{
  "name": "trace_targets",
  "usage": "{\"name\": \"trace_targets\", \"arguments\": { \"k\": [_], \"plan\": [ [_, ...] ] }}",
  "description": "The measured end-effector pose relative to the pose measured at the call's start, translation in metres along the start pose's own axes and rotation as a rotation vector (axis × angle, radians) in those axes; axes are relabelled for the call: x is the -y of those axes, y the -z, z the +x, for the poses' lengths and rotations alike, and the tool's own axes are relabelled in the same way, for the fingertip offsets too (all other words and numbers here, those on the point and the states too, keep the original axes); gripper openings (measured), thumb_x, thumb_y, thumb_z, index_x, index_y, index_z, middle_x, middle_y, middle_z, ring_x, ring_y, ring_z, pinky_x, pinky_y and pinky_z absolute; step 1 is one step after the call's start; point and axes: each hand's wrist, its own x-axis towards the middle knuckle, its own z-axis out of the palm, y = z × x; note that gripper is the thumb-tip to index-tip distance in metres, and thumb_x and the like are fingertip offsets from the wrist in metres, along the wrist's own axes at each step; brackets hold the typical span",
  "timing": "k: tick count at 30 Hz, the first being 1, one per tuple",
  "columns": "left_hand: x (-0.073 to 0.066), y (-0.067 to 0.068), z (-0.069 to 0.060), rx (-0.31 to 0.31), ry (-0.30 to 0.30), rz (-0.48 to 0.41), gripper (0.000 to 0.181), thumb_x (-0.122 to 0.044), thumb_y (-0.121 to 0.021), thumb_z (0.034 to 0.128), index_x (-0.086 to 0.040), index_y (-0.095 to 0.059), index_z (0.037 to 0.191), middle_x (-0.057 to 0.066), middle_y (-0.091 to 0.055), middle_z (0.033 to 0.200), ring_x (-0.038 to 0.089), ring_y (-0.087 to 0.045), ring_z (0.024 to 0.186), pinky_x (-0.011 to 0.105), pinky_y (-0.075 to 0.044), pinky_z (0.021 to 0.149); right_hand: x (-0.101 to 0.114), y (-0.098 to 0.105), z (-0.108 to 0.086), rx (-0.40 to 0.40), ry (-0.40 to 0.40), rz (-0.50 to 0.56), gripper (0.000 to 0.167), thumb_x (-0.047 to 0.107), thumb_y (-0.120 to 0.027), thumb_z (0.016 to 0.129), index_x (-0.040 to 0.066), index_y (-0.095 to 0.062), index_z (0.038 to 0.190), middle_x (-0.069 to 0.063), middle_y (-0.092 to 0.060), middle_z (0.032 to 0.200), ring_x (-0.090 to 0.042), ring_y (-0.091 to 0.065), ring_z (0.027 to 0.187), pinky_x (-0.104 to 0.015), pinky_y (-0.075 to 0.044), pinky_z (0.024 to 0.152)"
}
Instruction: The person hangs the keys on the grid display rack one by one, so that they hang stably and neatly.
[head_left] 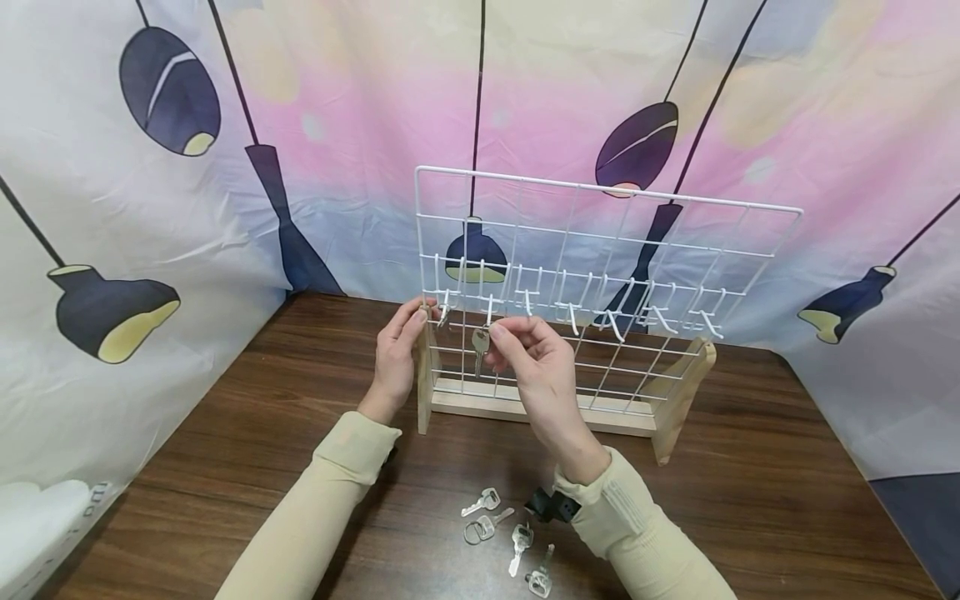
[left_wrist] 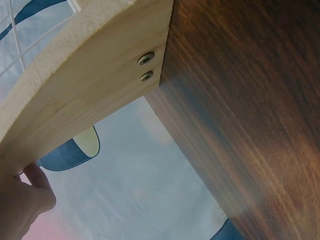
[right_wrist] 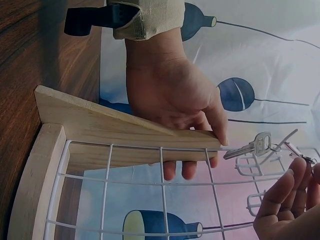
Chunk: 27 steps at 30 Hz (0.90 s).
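A white wire grid rack (head_left: 609, 190) with wooden end pieces stands on the table. My left hand (head_left: 393, 354) grips its left wooden end piece (right_wrist: 125, 131) near the top, thumb on one side and fingers on the other, as the right wrist view shows. In my right hand (head_left: 543, 375) a silver key (head_left: 480, 346) is pinched between thumb and fingers, just below the second hook (head_left: 490, 307) from the left. Another key (right_wrist: 250, 147) hangs on the leftmost hook. The right hand's fingers (right_wrist: 290, 192) reach in at the lower right of the right wrist view.
Several loose keys (head_left: 522, 548) lie on the brown table (head_left: 247, 467) in front of the rack, one with a ring. More white hooks (head_left: 660, 319) stick out along the rack to the right. A patterned curtain (head_left: 360, 100) stands behind. Something white (head_left: 45, 533) sits at the lower left.
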Motion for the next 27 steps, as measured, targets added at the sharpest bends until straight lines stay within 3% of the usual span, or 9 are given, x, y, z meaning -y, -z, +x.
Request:
{"name": "trace_targets", "arguments": {
  "k": [5,11,23,27],
  "plan": [
    [0.0002,0.0003,0.0,-0.006,0.009,0.002,0.037,-0.014,-0.045,0.1022,0.014,-0.053,0.125,-0.005,-0.065,0.1,0.013,-0.058,0.103,0.027,-0.043,0.095,-0.0004,0.0003,0.0,0.004,0.001,-0.01,0.014,0.007,-0.065,0.092,-0.005,-0.062,0.098,-0.006,-0.064,0.074,-0.014,-0.061,0.064,-0.024,-0.052,0.059],
    [0.0005,0.0005,-0.0003,-0.002,0.007,0.011,0.038,-0.015,-0.046,0.1023,0.013,-0.053,0.125,-0.005,-0.065,0.1,0.014,-0.057,0.103,0.027,-0.043,0.095,-0.0014,0.0013,0.0003,0.003,0.0,-0.025,0.015,0.007,-0.066,0.092,-0.006,-0.062,0.099,-0.007,-0.063,0.075,-0.014,-0.06,0.065,-0.024,-0.052,0.06],
    [-0.0004,-0.0001,-0.0003,-0.003,0.01,-0.008,0.036,-0.016,-0.046,0.1024,0.011,-0.054,0.125,-0.004,-0.065,0.102,0.014,-0.057,0.104,0.039,-0.042,0.099,-0.0028,0.0033,-0.0004,0.004,-0.005,-0.014,0.015,0.007,-0.066,0.092,-0.005,-0.062,0.099,-0.01,-0.064,0.081,-0.016,-0.062,0.066,-0.025,-0.053,0.061],
    [-0.0004,0.0001,-0.0003,0.001,0.008,-0.006,0.036,-0.016,-0.046,0.1025,0.011,-0.055,0.125,-0.004,-0.065,0.102,0.015,-0.057,0.105,0.041,-0.041,0.099,-0.0034,0.0043,-0.0012,0.0,-0.012,-0.014,0.014,0.007,-0.066,0.092,-0.005,-0.062,0.099,-0.019,-0.062,0.082,-0.019,-0.062,0.066,-0.025,-0.053,0.061]
  ]
}}
